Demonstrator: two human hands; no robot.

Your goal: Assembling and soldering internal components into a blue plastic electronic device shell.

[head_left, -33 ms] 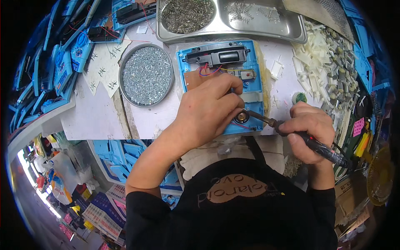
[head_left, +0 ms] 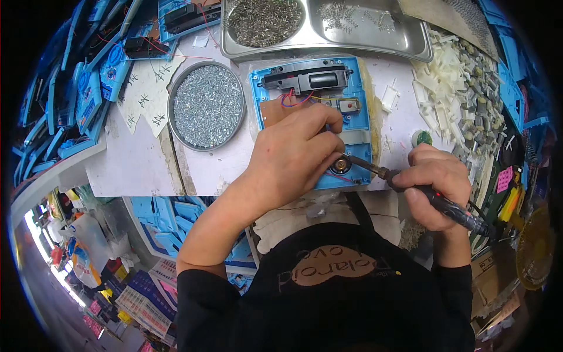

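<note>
A black soldering iron (head_left: 434,196) tips onto the flat blue plastic housing (head_left: 358,111), wires exposed.

Left hand (head_left: 293,155) flat, right hand (head_left: 437,185) fisted.

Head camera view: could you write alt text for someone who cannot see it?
A person's left hand presses down on an open blue plastic case on a white table, while the right hand holds a soldering iron with its tip at a round part near the case's lower edge. A round tin of screws sits to the left, a metal tray above.
</note>
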